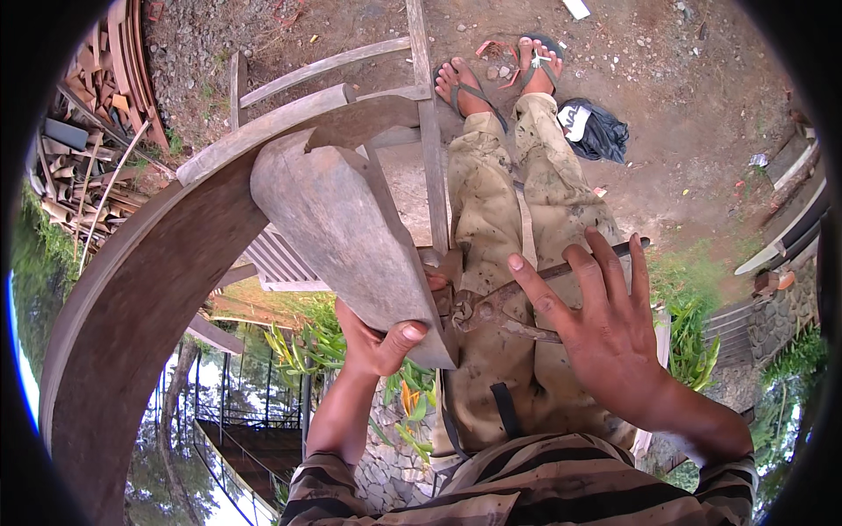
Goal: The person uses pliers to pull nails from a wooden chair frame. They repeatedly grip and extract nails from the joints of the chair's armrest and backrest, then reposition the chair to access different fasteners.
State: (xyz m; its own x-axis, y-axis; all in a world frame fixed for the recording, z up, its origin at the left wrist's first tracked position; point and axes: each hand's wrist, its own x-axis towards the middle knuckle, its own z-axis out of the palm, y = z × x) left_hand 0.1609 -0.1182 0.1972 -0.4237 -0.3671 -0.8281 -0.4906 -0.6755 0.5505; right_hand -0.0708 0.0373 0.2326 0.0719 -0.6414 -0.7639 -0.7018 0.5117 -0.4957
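My left hand (373,346) is closed round the lower end of a thick, weathered grey wooden piece (351,228). Its thumb presses on the edge, and most of its fingers are hidden behind the wood. This piece has a notched top and meets a long curved wooden board (167,272). Rusty pincers (504,309) lie over my trousers, jaws by the wood's right edge and handles spread to the right. Over those handles my right hand (605,329) is open, fingers spread; whether it touches them I cannot tell.
A wooden frame with an upright post (427,131) stands ahead. Scrap wood (96,149) is heaped at far left. Beside my sandalled feet lies a black plastic bag (601,131) on the dirt ground. A slatted wooden piece (285,259) shows behind the held wood.
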